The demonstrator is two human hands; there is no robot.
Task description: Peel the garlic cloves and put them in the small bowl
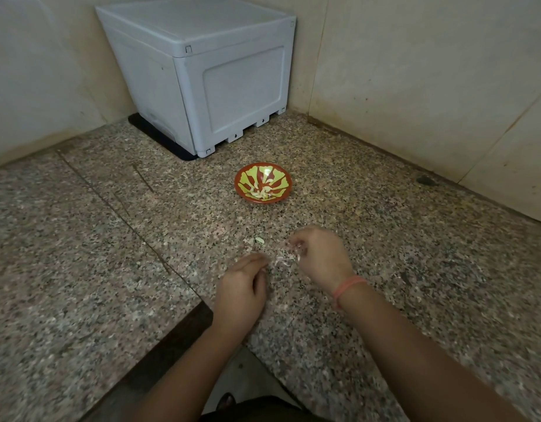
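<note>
Small bowl (286,175) sits at centre of frame on the speckled counter (111,239), with a few peeled cloves (261,194) bunched at its bottom. One loose clove (258,240) lies on the counter below the bowl, well apart from it and just above the hands. Right hand (319,254), lower centre: fingers curled, pinching a pale scrap (298,254). Motion blur, so possibly skin rather than clove. Left hand (243,287) is beside it, fingers drawn together at the tips; cannot tell whether they hold anything. Thin skin flakes (281,261) lie scattered between the hands. Judgement: task is partly done, peeling under way, at least the loose clove left to handle. Grey plastic box (202,71) at upper left.
</note>
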